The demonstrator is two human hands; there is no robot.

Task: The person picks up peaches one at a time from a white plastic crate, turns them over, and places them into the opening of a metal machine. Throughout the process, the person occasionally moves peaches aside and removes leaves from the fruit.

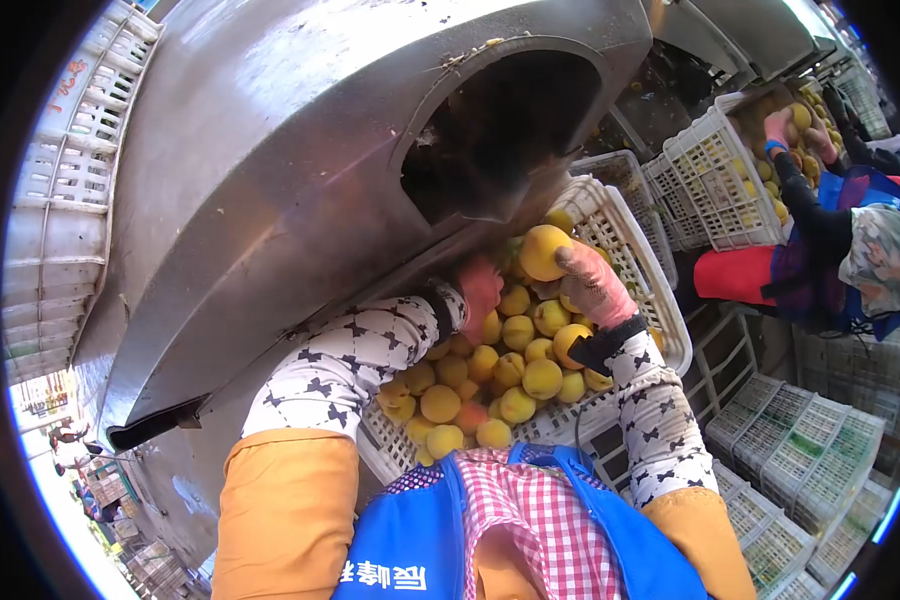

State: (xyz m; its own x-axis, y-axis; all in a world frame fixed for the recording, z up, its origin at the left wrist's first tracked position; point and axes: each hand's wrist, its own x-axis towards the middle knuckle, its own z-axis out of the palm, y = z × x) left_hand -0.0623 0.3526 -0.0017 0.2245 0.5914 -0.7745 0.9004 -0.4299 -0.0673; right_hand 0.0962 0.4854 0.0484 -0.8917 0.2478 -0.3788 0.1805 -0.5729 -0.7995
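Observation:
My right hand [598,287], in a pink glove with a soiled palm, is closed around a yellow peach [545,252], raised above the other fruit. The thumb presses against the peach's side. My left hand [481,292], also gloved in pink, reaches in at the far left edge of the peach pile [510,370]. Its fingers are largely out of sight, so whether it grips a fruit cannot be made out. Beneath both hands is a white plastic crate [675,335] heaped with yellow peaches, a few blushed red.
A large metal machine housing [300,180] with a dark round opening [500,130] stands just beyond the crate. To the right, a co-worker [850,230] handles peaches at another white crate [715,175]. Stacked crates [800,450] fill the lower right; another crate [70,190] stands far left.

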